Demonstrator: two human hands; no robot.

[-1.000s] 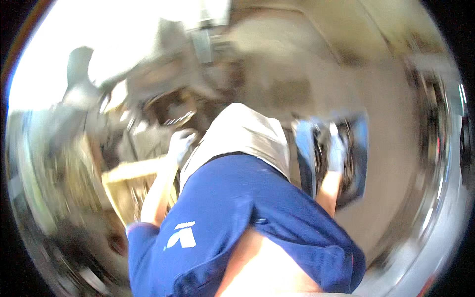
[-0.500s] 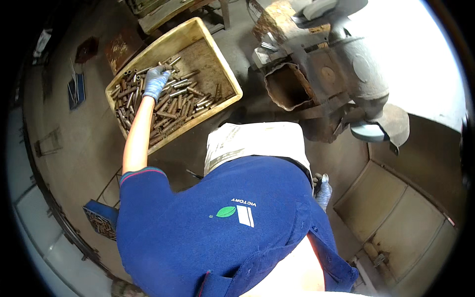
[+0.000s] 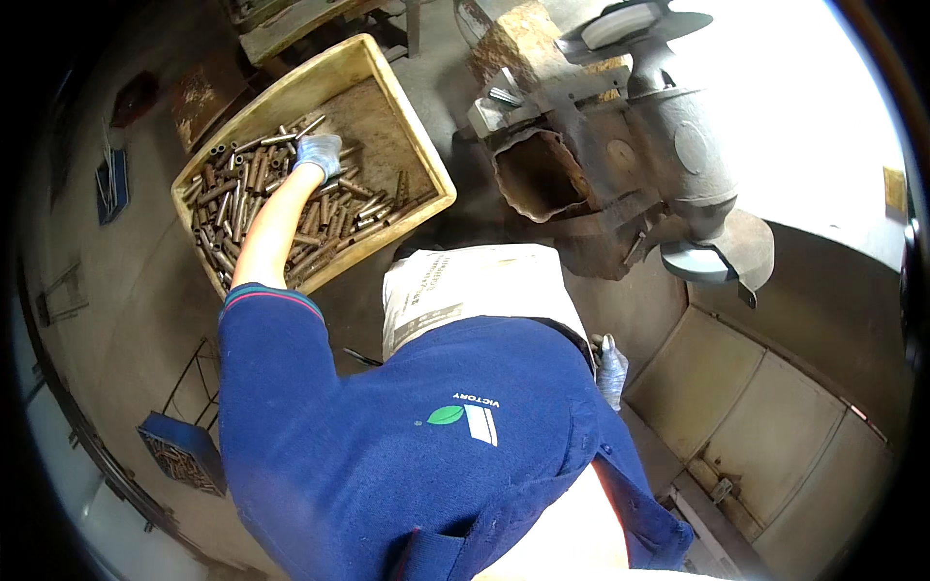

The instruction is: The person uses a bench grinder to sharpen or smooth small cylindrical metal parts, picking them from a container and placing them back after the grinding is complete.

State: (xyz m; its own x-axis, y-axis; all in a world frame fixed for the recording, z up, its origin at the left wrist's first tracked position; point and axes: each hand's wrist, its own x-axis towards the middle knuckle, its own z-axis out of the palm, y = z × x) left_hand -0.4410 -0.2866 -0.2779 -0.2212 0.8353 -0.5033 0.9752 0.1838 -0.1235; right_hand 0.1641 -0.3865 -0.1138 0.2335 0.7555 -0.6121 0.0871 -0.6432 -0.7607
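A large yellowish plastic bin (image 3: 441,184) holds a heap of short metal tubes (image 3: 247,194), some rusty brown and some shiny. My left hand (image 3: 320,155), in a blue-grey glove, reaches down onto the far part of this heap. Its fingers are curled downward and partly hidden, so any grip on a tube is unclear. Just beyond it, a few shiny tubes (image 3: 308,126) lie across the others. My right hand (image 3: 610,376), gloved alike, hangs low beside my right hip with its fingers closed. Small greyish ends show at its fingertips, too small to name.
To the right of the bin stands a grey grinding machine (image 3: 693,155) with wheels and a ragged-edged metal duct (image 3: 542,174). A blue crate (image 3: 179,450) of small parts sits at lower left. Pale panels (image 3: 765,407) line the right side. A bench (image 3: 291,37) stands behind the bin.
My left hand has shifted slightly farther over the heap and to the right within the bin. The whole view has drifted, moving the surroundings left. The right hand stays at my side.
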